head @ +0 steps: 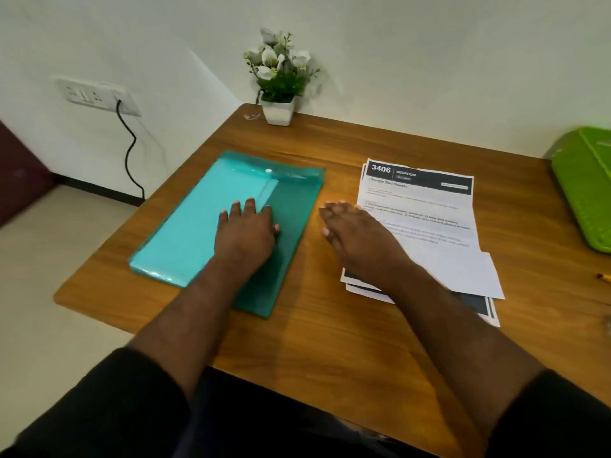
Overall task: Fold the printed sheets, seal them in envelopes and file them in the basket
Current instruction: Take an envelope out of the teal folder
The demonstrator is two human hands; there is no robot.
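Steadying the teal envelope [198, 226] with the flat left hand [246, 231], near the worktop's [330, 325] left edge.
Right hand [355, 238], spread and empty, reaches the printed sheets [426, 209]; lift only the top sheet.

Soft, even indoor light with faint shadows; wide-angle bending toward the edges, slight blur at 3 o'clock.

Wooden table [330, 325], teal envelope folder [185, 239] left, printed sheets [426, 213] right, potted plant [279, 77] at back, green basket [585, 186] far right
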